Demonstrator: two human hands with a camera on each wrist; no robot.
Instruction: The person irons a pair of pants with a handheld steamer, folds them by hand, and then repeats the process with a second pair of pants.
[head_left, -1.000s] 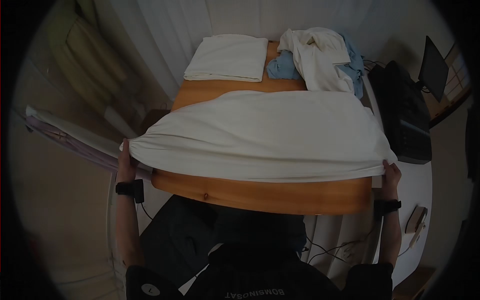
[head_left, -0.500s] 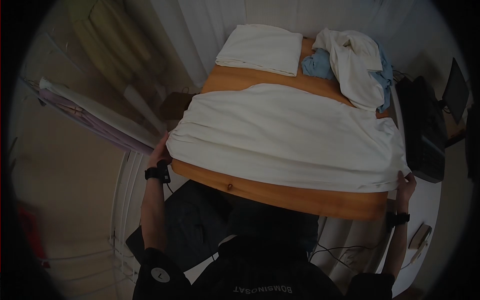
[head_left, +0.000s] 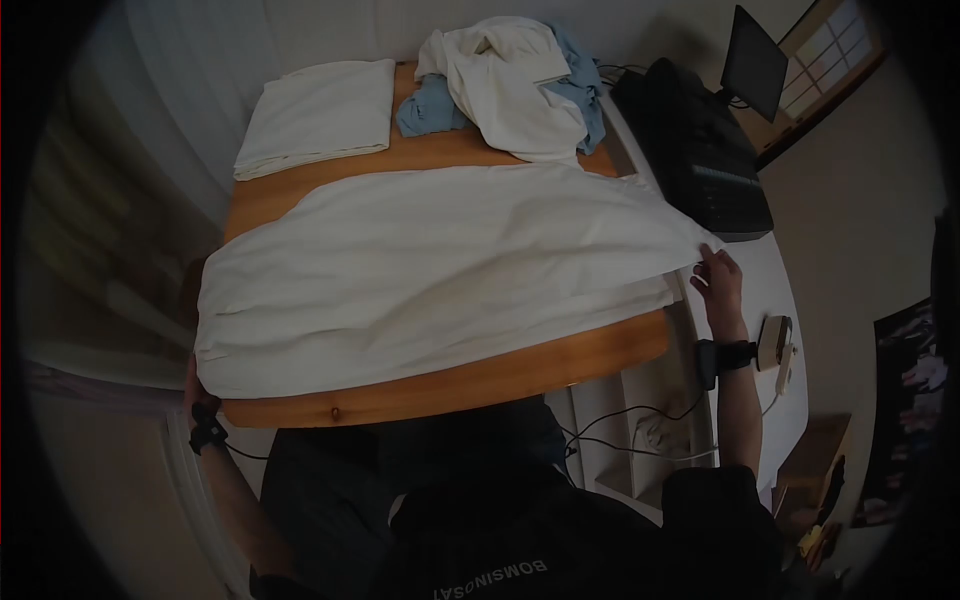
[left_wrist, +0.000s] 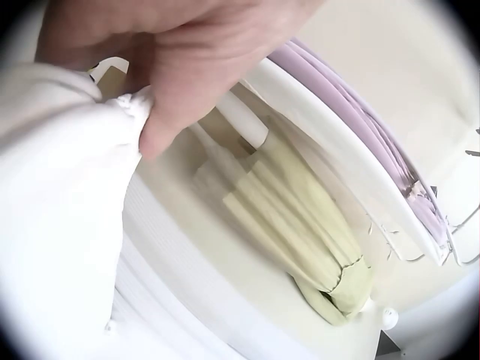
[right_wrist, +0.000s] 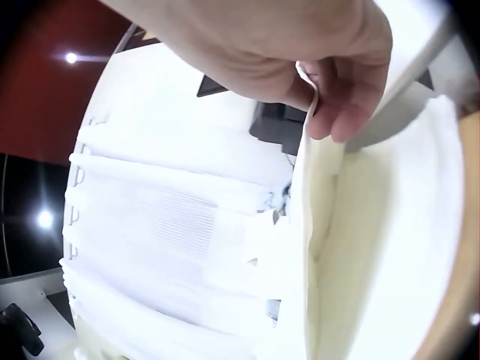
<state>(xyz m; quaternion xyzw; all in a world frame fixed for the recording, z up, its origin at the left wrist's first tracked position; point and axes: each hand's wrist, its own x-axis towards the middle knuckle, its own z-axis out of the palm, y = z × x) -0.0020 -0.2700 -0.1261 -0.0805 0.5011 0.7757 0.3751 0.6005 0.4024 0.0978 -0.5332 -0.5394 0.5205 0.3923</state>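
Observation:
A large white cloth (head_left: 440, 260) lies spread, with soft creases, over a wooden tabletop (head_left: 450, 372). At its right corner my right hand (head_left: 722, 285) pinches the edge and holds that corner raised past the table's side. In the right wrist view the fingertips (right_wrist: 346, 120) grip the cloth's edge, and its inner side hangs below them. My left hand (head_left: 193, 385) is at the left edge, mostly hidden behind the cloth in the head view. The left wrist view shows its thumb (left_wrist: 159, 135) and fingers pinching a gathered bit of the fabric.
Behind the cloth lie a folded white cloth (head_left: 320, 115) and a crumpled heap of white fabric (head_left: 500, 80) with blue fabric (head_left: 432, 108). A black case-like object (head_left: 690, 150) and a monitor (head_left: 752, 62) stand at the right. Hung laundry (left_wrist: 300, 217) appears at the left.
The view has turned to the right. My right hand has lifted the cloth's right corner up and away from the tabletop, while my left hand stays at the left edge.

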